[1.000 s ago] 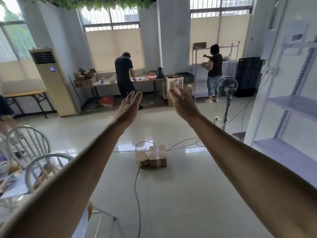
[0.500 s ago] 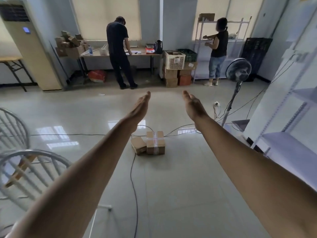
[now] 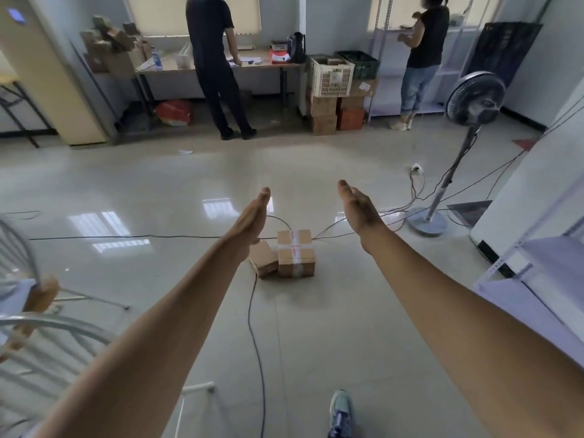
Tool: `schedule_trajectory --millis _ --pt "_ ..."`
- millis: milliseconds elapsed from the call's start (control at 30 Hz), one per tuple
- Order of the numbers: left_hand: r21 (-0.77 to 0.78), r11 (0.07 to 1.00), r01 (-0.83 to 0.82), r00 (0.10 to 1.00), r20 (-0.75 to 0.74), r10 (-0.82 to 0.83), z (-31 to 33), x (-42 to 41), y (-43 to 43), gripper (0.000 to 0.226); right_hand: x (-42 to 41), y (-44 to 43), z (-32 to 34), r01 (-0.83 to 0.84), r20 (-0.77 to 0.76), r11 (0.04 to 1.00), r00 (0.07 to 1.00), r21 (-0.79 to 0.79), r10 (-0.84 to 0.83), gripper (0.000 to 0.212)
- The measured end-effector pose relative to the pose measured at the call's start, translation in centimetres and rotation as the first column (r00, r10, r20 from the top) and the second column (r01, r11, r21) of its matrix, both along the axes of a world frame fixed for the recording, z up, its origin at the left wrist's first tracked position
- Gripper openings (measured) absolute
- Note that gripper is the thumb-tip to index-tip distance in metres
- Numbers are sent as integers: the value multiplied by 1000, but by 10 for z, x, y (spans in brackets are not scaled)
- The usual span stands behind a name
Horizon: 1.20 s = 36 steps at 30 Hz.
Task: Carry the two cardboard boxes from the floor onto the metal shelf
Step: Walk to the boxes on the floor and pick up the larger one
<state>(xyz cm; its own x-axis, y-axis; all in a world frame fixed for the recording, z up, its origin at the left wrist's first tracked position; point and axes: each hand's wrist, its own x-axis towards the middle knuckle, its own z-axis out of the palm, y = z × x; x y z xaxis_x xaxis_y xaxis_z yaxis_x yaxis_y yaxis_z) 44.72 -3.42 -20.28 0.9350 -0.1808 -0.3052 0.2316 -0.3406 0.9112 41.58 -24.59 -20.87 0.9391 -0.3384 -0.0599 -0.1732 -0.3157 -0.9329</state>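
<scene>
Both bare arms reach straight forward, roughly parallel. The left hand (image 3: 251, 218) is flat, fingers together, palm turned inward toward the right hand (image 3: 358, 206), which mirrors it, palm inward and fingers extended. The hands are apart and hold nothing.

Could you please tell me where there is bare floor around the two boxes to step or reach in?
Bare floor lies right of the taped box, toward the metal shelf. Crowded: a cable beside the smaller box, more cables near the fan.
</scene>
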Motion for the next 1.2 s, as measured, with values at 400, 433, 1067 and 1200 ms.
schedule_trajectory --millis 400,433,1067,1200 --pt "59 995 -86 986 -136 94 -53 153 -77 72 165 -75 -58 -54 -156 992 985 112 72 62" --pt "63 994 -87 984 -153 95 -58 162 -81 72 176 -79 -61 -52 -174 992 982 116 72 61" --pt "57 998 -41 925 -376 60 -180 420 -83 80 401 -87 -154 50 -443 989 897 137 16 35" --pt "74 997 -22 902 -428 51 -207 460 -85 80 439 -86 -175 79 -490 985 871 154 6 36"
